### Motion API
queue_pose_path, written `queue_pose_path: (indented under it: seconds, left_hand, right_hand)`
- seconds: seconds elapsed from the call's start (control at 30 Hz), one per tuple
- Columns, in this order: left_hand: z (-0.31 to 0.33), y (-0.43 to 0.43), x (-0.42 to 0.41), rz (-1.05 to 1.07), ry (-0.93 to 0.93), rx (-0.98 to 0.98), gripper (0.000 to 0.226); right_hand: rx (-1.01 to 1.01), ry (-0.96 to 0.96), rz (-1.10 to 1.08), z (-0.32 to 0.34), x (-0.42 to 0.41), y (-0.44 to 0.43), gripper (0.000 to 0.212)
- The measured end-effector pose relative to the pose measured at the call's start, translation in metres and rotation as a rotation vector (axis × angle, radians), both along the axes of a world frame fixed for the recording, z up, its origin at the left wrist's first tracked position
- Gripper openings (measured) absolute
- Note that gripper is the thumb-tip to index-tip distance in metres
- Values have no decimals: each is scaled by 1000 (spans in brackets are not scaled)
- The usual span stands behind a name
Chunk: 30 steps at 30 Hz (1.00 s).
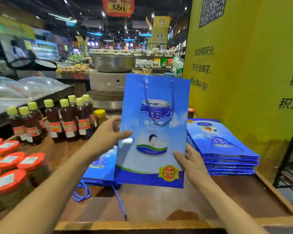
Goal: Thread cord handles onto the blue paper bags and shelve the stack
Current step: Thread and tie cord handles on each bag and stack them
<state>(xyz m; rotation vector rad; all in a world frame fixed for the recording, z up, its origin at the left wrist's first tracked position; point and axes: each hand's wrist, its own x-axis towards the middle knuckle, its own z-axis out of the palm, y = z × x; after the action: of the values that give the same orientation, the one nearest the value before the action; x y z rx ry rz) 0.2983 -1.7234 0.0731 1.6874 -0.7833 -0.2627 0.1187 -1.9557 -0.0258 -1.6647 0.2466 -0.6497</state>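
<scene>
Blue bag (152,132) upright above desk (159,208), cord handle (159,105) threaded. My left hand (108,132) pinches 9 o'clock edge; right hand (191,159) grips 4 o'clock edge. Step judged: finished bag inspected. Next: lay flat on stack (223,149) at 3 o'clock, edges squared.

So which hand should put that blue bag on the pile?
Probably the right hand: it holds the blue bag at its lower right edge, just beside the stack of bags. The left hand pinches the opposite edge, over by the bottles, farther from the stack.
</scene>
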Motion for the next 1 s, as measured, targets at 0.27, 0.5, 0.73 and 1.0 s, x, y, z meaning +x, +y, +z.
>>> queue_pose_path:
  seconds: [0.27,0.5,0.73,1.0]
  left_hand:
    - [-116,-13,-22,154,120,263,43]
    - [-135,-29,-34,171,50,554,30]
    - [-135,-35,-45,170,-48,655,74]
    - [-50,-65,-35,316,-242,316,47]
  right_hand:
    - [30,187,-56,-38,-16,-8,30]
    - [61,455,-134,-58,-15,-11,14]
    - [72,541,-170,-44,-17,-13,8]
    - [-222,373,-328,23,-3,-38,25]
